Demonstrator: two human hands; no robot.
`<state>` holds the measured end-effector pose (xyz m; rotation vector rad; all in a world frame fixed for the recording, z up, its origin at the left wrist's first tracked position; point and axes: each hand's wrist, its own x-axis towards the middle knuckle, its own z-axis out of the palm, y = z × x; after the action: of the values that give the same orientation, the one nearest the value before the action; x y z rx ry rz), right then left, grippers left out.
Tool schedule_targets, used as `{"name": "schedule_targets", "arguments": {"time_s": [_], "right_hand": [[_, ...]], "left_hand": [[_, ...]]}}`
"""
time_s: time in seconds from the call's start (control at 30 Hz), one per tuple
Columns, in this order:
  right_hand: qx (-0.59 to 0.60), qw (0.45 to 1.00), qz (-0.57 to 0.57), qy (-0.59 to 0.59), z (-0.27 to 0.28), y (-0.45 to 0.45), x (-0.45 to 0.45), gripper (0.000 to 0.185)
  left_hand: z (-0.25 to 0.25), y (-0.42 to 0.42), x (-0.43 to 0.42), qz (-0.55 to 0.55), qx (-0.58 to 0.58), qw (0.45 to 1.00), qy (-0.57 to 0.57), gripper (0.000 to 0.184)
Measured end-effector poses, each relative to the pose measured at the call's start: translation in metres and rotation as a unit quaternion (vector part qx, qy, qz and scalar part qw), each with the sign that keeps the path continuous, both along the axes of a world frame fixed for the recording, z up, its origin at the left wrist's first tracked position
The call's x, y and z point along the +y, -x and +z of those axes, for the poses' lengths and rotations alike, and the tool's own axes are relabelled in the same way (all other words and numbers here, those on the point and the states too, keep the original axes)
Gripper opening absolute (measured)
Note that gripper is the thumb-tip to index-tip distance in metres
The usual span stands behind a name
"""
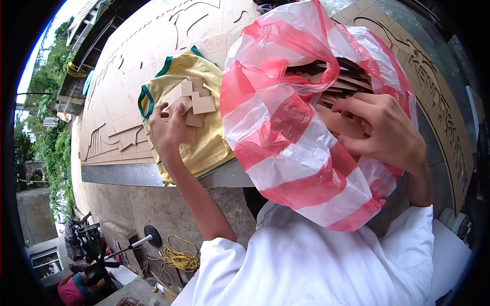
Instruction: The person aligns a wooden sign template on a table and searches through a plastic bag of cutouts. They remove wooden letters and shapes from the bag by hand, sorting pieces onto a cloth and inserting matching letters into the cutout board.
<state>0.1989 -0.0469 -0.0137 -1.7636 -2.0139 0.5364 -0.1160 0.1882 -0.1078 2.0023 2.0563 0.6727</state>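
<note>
My left hand (166, 130) is over a yellow shirt with green trim (212, 148), its curled fingers at the edge of several small tan board pieces (203, 104) lying on it. Whether the fingers grip one of the pieces cannot be made out. A large red-and-white striped plastic bag (286, 148) stands open to the right, full of thin brown cut pieces (349, 76). At the bag's mouth, my right hand (383, 127) has its fingers around a few tan pieces (339, 121).
Cut board sheets (127, 66) cover the table at the left, and another lettered sheet (439, 102) lies at the right. Yellow cord (181, 259) and a pole with a round black disc (152, 235) are below the table. A person in pink (75, 291) is at the lower left.
</note>
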Motion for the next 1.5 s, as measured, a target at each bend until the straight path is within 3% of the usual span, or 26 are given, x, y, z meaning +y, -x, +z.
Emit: {"name": "schedule_targets", "arguments": {"time_s": [0.07,0.17,0.2,0.27,0.3,0.37,0.43,0.5,0.57,0.67,0.73,0.77,0.83,0.87,0.9,0.93,1.0,1.03,1.13,1.2,1.23,1.5], "right_hand": [[0.048,0.992,-0.086,0.081,0.008,-0.014,-0.011,0.032],[0.332,0.927,-0.137,0.106,0.003,-0.047,-0.041,0.034],[0.322,0.927,-0.160,0.105,0.000,-0.054,-0.049,0.034],[0.465,0.869,-0.149,0.080,-0.007,-0.062,-0.061,0.036],[0.491,0.857,-0.138,0.076,-0.008,-0.064,-0.064,0.037],[0.500,0.851,-0.143,0.069,-0.007,-0.059,-0.068,0.036],[0.504,0.850,-0.135,0.065,-0.001,-0.049,-0.067,0.034],[0.506,0.848,-0.141,0.075,0.010,-0.035,-0.065,0.038],[0.514,0.850,-0.104,0.049,0.004,-0.024,-0.065,0.045],[0.439,0.895,0.001,0.078,0.019,-0.014,-0.053,0.047],[0.432,0.898,0.039,0.074,0.013,-0.034,-0.046,0.043],[0.402,0.914,-0.020,0.052,0.010,-0.044,-0.041,0.038],[0.372,0.925,-0.080,0.026,0.002,-0.064,-0.026,0.034],[0.273,0.957,-0.097,0.004,-0.005,-0.072,-0.016,0.036],[0.171,0.979,-0.113,-0.018,-0.012,-0.075,-0.008,0.038],[0.173,0.978,-0.111,-0.021,-0.021,-0.075,-0.001,0.038],[-0.096,0.988,-0.082,-0.092,-0.033,-0.069,0.016,0.042],[-0.124,0.988,-0.080,-0.041,-0.029,-0.061,0.024,0.048],[-0.130,0.988,-0.078,0.020,-0.040,-0.064,0.035,0.052],[-0.097,0.991,-0.090,0.024,-0.043,-0.072,0.038,0.052],[-0.062,0.993,-0.102,0.027,-0.044,-0.077,0.039,0.051],[-0.100,0.995,-0.006,-0.016,-0.039,-0.098,0.039,0.036]], "left_hand": [[0.008,0.001,-0.008,-0.011,-0.063,0.998,-0.015,0.049],[0.025,0.003,-0.027,-0.102,-0.176,0.978,-0.037,0.042],[0.036,-0.002,-0.036,-0.139,-0.224,0.963,-0.055,0.041],[0.063,-0.035,-0.074,-0.199,-0.283,0.932,-0.111,0.031],[0.072,-0.048,-0.088,-0.207,-0.291,0.928,-0.106,0.031],[0.084,-0.068,-0.114,-0.388,-0.336,0.843,-0.162,0.029],[0.090,-0.095,-0.142,-0.494,-0.355,0.771,-0.187,0.032],[0.097,-0.124,-0.164,-0.589,-0.345,0.711,-0.167,0.047],[0.093,-0.148,-0.173,-0.624,-0.276,0.699,-0.212,0.059],[0.084,-0.135,-0.164,-0.619,-0.305,0.685,-0.230,0.039],[0.086,-0.105,-0.157,-0.470,-0.371,0.758,-0.258,0.016],[0.080,-0.082,-0.139,-0.411,-0.451,0.744,-0.273,0.011],[0.062,-0.035,-0.092,-0.177,-0.471,0.800,-0.326,0.019],[0.054,-0.019,-0.070,-0.080,-0.455,0.820,-0.339,0.020],[0.040,0.000,-0.053,-0.071,-0.426,0.859,-0.275,0.021],[0.023,0.017,-0.039,-0.061,-0.395,0.892,-0.211,0.021],[-0.010,0.033,-0.013,-0.058,-0.349,0.930,-0.102,0.018],[-0.024,0.036,-0.006,-0.065,-0.339,0.936,-0.074,0.018],[-0.036,0.024,-0.004,-0.067,-0.362,0.929,-0.033,0.023],[-0.026,0.016,-0.012,-0.041,-0.102,0.993,-0.051,0.029],[-0.030,0.021,-0.008,-0.053,-0.068,0.992,-0.095,0.033],[0.025,-0.019,-0.059,-0.106,-0.264,0.945,-0.159,0.027]]}}
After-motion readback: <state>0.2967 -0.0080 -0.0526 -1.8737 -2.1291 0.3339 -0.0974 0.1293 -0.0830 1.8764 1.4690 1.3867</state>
